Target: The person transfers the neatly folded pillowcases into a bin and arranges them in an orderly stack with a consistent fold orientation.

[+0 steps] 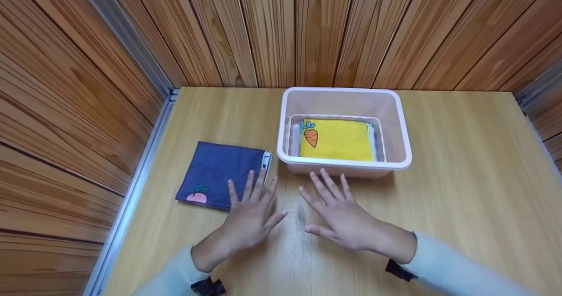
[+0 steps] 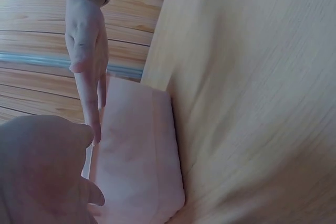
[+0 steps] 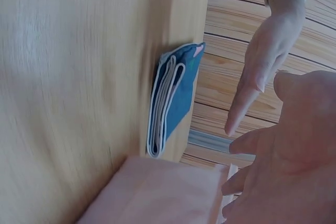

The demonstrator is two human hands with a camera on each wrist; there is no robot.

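A folded navy cloth [image 1: 224, 168] with a pink vegetable print lies on the table at the left; its layered folded edge shows in the right wrist view. To its right stands a pale pink plastic bin [image 1: 344, 165], holding a folded yellow cloth [image 1: 342, 140] with a carrot print. My left hand [image 1: 248, 221] is spread above the table, its fingertips overlapping the navy cloth's near right corner in the head view. Fingers also spread, my right hand [image 1: 347, 221] hovers just in front of the bin. Both hands hold nothing, and the wrist views show them raised off the tabletop.
The wooden table [image 1: 461, 190] meets a wood-plank wall [image 1: 316, 32] right behind the bin. Another plank wall [image 1: 66, 133] with a metal rail [image 1: 127, 203] runs along the left side.
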